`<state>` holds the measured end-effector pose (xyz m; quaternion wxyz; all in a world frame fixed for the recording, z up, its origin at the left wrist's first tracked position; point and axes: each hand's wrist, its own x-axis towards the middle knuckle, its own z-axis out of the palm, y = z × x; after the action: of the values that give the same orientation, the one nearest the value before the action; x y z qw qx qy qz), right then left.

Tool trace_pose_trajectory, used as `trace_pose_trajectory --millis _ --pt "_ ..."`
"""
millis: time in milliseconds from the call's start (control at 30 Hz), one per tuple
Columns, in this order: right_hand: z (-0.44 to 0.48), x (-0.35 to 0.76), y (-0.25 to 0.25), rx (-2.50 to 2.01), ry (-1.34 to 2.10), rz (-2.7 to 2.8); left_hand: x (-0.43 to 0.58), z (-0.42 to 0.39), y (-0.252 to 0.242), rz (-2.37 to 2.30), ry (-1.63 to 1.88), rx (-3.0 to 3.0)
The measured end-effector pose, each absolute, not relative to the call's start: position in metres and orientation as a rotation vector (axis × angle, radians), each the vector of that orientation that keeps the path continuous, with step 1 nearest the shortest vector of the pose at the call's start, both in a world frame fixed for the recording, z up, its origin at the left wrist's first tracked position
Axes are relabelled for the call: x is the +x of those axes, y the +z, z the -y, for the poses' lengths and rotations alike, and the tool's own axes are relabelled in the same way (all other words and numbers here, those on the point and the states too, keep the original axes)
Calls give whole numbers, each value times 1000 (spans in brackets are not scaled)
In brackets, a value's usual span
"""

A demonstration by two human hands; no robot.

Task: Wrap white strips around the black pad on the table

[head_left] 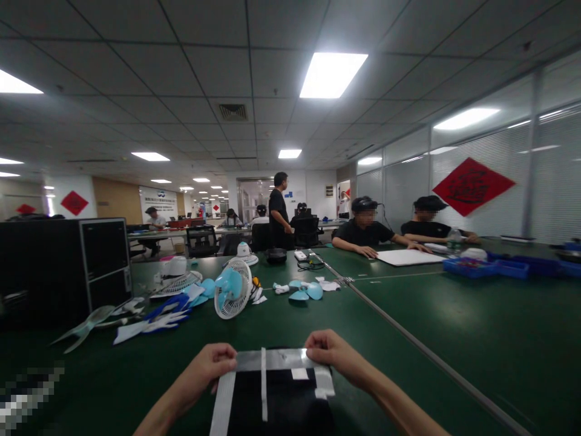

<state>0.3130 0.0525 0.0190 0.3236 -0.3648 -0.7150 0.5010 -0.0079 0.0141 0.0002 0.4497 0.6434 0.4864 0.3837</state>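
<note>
A black flat panel (pixel 281 406) lies in front of me on the green table, with several white strips stuck on it. Along its far edge runs a shiny, translucent strip of tape (pixel 247 361). My left hand (pixel 216 365) pinches the left end of that tape between thumb and fingers. At the right end, my right hand (pixel 330 354) is closed on the tape in a similar pinch. A narrow white strip (pixel 264 390) crosses the panel lengthwise near its middle. Wider white tape (pixel 223 402) runs down the left side, and short white pieces (pixel 324 383) sit at the right.
Ahead stand a small fan (pixel 233 289), blue fan blades (pixel 313 290) and gloves (pixel 154 321). A black computer case (pixel 68 263) is at left. A metal seam (pixel 399 333) crosses the table. Blue trays (pixel 469 267) and two seated people are at the right.
</note>
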Motion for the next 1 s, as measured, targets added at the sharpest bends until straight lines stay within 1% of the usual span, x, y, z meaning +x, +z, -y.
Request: trace_pose_trajectory --millis 200,267,433,667,1000 --pt "-48 325 6 -1070 1454 2072 -5 -6 -7 -1183 565 1681" --pt "-48 326 -1 -1144 1413 2140 -4 -10 -13 -1218 510 1700" --pt "-53 323 -12 -1281 1193 2219 1 -15 -19 -1339 493 1810" --pt "-51 319 -12 -1289 1022 2262 5 -8 -12 -1425 457 1925" --pt "-50 317 -13 -1305 865 2328 5 -8 -13 -1497 409 1945"
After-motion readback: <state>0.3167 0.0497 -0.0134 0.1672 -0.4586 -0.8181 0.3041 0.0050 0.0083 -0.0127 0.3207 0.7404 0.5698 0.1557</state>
